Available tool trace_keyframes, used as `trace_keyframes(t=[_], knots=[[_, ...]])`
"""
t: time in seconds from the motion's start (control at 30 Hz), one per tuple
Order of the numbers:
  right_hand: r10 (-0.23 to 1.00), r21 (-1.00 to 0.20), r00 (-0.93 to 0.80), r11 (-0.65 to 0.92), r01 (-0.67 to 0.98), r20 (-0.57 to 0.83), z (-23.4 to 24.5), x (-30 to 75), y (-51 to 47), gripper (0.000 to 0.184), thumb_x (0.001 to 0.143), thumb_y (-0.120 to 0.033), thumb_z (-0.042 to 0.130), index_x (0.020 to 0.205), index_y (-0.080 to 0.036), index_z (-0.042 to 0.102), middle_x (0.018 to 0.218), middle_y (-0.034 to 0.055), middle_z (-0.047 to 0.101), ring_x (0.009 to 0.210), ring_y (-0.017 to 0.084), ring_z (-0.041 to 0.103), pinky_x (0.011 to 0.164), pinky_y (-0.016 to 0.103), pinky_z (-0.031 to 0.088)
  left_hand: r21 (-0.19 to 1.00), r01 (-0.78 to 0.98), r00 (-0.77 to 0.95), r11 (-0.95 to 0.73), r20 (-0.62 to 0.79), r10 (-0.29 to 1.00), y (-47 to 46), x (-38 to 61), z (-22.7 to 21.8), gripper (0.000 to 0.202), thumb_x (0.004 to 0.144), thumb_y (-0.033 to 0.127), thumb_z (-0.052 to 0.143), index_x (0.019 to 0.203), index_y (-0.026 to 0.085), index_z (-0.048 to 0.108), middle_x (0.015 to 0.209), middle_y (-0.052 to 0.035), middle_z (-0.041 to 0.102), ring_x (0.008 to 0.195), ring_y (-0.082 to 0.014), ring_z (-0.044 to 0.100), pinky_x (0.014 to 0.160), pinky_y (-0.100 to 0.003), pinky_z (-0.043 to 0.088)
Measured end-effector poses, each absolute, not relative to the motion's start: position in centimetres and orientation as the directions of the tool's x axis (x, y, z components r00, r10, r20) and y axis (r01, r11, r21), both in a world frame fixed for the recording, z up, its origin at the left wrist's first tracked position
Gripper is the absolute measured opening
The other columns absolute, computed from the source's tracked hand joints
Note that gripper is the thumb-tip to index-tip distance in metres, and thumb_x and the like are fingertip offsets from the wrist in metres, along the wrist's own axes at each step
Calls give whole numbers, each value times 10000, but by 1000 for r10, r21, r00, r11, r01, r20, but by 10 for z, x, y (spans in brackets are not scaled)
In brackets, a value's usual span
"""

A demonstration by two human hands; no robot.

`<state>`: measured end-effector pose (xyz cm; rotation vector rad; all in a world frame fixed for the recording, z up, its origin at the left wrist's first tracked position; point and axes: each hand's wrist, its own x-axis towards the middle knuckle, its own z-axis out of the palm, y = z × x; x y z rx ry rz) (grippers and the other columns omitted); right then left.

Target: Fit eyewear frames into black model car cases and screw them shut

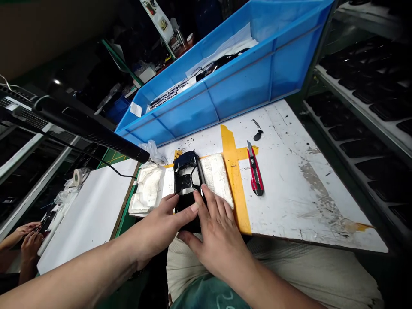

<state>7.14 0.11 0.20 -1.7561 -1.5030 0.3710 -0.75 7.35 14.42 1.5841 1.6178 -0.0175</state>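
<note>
A glossy black car-shaped plastic shell (187, 160) with open windows lies on a white foam block (219, 174) close in front of me. My left hand (162, 221) grips its near left side, with the thumb across the top. My right hand (215, 223) lies along its near right side, fingers pressed on the edge and thumb below. Between them the near end of the shell is partly covered. A long black tool (93, 131) with a thin metal tip slants in from the left, its tip just left of the shell.
A red and black box cutter (255, 171) lies on the white table (283, 193), right of the yellow tape (230, 150). Behind stands a blue bin (241, 92) holding black parts. Racks of black parts (370, 146) line the right. Another person's hands (30, 236) work at far left.
</note>
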Motion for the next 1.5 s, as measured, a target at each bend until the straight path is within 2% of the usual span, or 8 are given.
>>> trace_keyframes(t=[0.2,0.37,0.6,0.73,1.0,1.17,1.37,1.5], knots=[[937,-752,269,-10,659,223,8,72,2,937,746,-529,773,1503,-144,376,1590,161,274,1387,381,359,1122,585,339,503,788,90,354,-663,743,75,4,144,623,739,652,714,1227,271,650,1407,-72,591,1359,-321,489,1131,-475,399],[936,-787,292,-25,616,199,11,73,5,934,733,-555,782,1491,-162,403,1568,146,327,1374,382,375,1123,591,338,472,805,41,361,-650,759,76,4,138,710,713,656,739,1284,260,597,1413,-85,584,1381,-333,459,1164,-513,338],[936,-733,261,-3,680,238,7,74,7,869,792,-486,737,1490,-100,390,1560,200,324,1358,390,390,1112,575,343,587,759,124,283,-556,822,65,-25,120,839,738,620,750,1431,242,465,1558,-96,400,1453,-339,341,1201,-499,298],[926,-692,262,-2,722,270,8,72,8,817,827,-472,702,1479,-84,401,1556,212,326,1339,392,407,1095,570,359,675,709,195,205,-466,863,65,-53,102,877,772,561,752,1475,208,363,1593,-143,319,1446,-358,343,1162,-507,365],[940,-621,249,-52,782,235,20,71,13,1008,648,-503,869,1451,-78,432,1502,214,406,1280,379,456,1069,563,399,851,524,384,44,-282,879,110,-69,61,543,840,463,692,1282,192,530,1398,-139,549,1294,-300,535,1092,-468,441],[944,-560,246,-86,824,218,24,70,13,985,631,-458,888,1428,-75,453,1503,219,403,1278,377,466,1056,556,417,896,437,437,-81,-132,890,131,-68,40,322,806,437,703,991,182,635,1430,-123,485,1349,-287,470,1173,-435,319],[952,-511,253,-134,849,170,30,65,13,972,642,-448,880,1429,-80,445,1507,214,399,1284,377,467,1067,549,417,885,441,458,-150,-78,886,136,-74,32,254,825,410,672,970,207,626,1418,-102,473,1354,-258,457,1169,-407,299],[951,-465,261,-157,871,168,27,56,12,1039,637,-486,872,1450,-46,397,1516,257,363,1314,408,440,1063,575,417,857,490,435,-160,-82,897,132,-71,36,170,880,374,606,939,215,615,1405,-87,472,1351,-263,439,1174,-439,271]])
